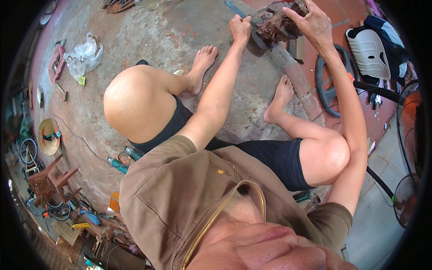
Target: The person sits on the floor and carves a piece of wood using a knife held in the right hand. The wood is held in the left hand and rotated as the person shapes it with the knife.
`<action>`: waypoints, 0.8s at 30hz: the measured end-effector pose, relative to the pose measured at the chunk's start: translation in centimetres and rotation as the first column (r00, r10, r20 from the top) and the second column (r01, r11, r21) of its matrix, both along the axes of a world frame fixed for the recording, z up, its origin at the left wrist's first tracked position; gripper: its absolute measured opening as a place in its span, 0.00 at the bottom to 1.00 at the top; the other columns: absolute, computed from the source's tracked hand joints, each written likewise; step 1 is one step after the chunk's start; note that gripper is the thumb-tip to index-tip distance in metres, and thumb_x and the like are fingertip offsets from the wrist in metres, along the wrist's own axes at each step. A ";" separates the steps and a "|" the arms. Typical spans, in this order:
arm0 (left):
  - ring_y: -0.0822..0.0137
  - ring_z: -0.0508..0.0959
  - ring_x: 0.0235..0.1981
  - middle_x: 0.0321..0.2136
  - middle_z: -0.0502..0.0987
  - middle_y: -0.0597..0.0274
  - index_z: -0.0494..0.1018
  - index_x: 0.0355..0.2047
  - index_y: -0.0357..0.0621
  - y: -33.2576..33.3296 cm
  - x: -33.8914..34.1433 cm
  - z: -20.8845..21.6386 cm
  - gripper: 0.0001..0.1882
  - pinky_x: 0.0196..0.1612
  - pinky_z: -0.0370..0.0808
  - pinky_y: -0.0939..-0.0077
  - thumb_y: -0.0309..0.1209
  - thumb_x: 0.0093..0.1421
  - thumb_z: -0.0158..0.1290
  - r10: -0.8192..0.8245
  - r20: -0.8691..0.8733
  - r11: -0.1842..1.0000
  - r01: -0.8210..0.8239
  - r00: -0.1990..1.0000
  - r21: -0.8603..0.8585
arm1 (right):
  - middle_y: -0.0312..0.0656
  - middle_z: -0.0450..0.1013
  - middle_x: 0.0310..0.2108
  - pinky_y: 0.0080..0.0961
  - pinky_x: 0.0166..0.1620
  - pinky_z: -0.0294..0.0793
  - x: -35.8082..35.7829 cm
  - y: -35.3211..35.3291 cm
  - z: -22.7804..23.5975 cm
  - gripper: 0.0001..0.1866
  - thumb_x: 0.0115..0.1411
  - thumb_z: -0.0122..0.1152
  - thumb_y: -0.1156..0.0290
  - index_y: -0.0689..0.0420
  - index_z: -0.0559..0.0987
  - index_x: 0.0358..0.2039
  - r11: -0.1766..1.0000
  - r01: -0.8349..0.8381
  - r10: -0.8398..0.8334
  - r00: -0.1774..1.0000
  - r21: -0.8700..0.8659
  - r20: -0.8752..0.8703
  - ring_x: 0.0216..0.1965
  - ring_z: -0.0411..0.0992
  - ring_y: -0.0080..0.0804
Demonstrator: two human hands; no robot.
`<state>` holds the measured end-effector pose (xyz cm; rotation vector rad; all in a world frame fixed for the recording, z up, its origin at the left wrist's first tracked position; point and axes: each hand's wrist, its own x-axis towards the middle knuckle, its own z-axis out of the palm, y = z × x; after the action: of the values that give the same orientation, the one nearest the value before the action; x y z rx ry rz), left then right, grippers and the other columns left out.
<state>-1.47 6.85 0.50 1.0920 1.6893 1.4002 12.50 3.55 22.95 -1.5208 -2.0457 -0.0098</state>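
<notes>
At the far right of centre, a dark brown carved wood piece [280, 26] with a knotty, deeply cut surface is held up over the floor. My right hand [314, 24] grips its right side, thumb on the near face. To its left, my left hand [240, 29] is closed round a thin blue-grey flat bar [235, 8], whose exact kind I cannot make out. A dark rounded block [258, 44] shows between that hand and the carving; how it joins the carving is unclear.
A black ring-shaped stand [330, 81] and a pale ridged plastic shell [370, 54] lie to the right, near a fan [407, 130]. At left are a plastic bag [85, 56], a hammer [62, 91], a straw hat [48, 136] and green power tools [118, 165] with a cord. Bricks [306, 85] edge the concrete.
</notes>
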 end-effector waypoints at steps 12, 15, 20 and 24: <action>0.48 0.80 0.30 0.22 0.78 0.45 0.74 0.25 0.33 3.0 -2.0 -2.1 0.13 0.34 0.74 0.59 0.33 0.52 0.58 -0.071 0.132 0.995 0.080 0.989 -0.067 | 0.52 0.71 0.24 0.37 0.31 0.71 -0.9 -0.3 0.5 0.21 0.46 0.70 0.58 0.60 0.70 0.27 0.999 0.008 -0.009 1.000 -0.035 -0.007 0.27 0.73 0.49; 0.62 0.79 0.25 0.21 0.78 0.52 0.73 0.23 0.33 2.6 -1.2 -2.0 0.14 0.27 0.73 0.65 0.33 0.55 0.59 -0.088 0.321 0.990 0.119 0.943 -0.078 | 0.52 0.72 0.24 0.37 0.31 0.72 -0.2 -0.2 0.4 0.21 0.46 0.70 0.58 0.60 0.71 0.27 0.999 0.031 -0.032 0.999 -0.044 -0.022 0.28 0.73 0.50; 0.61 0.75 0.21 0.18 0.77 0.51 0.72 0.22 0.32 0.7 -0.7 -0.9 0.16 0.27 0.70 0.65 0.35 0.53 0.60 -0.078 0.096 0.995 0.083 0.992 -0.047 | 0.52 0.71 0.24 0.37 0.32 0.71 0.1 0.1 0.3 0.21 0.46 0.70 0.58 0.60 0.71 0.27 0.999 0.032 -0.033 0.999 -0.026 -0.009 0.27 0.73 0.50; 0.49 0.77 0.25 0.21 0.77 0.44 0.74 0.24 0.34 0.2 -0.8 0.3 0.14 0.32 0.71 0.59 0.35 0.50 0.61 -0.102 -0.049 0.995 0.101 0.994 -0.021 | 0.52 0.71 0.24 0.38 0.32 0.71 0.1 0.2 0.2 0.21 0.46 0.70 0.57 0.60 0.71 0.27 1.000 0.017 -0.017 1.000 -0.006 0.010 0.27 0.73 0.50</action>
<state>-2.23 7.09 0.79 1.1947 1.6545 1.3013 12.62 3.73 23.12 -1.5451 -2.0422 -0.0173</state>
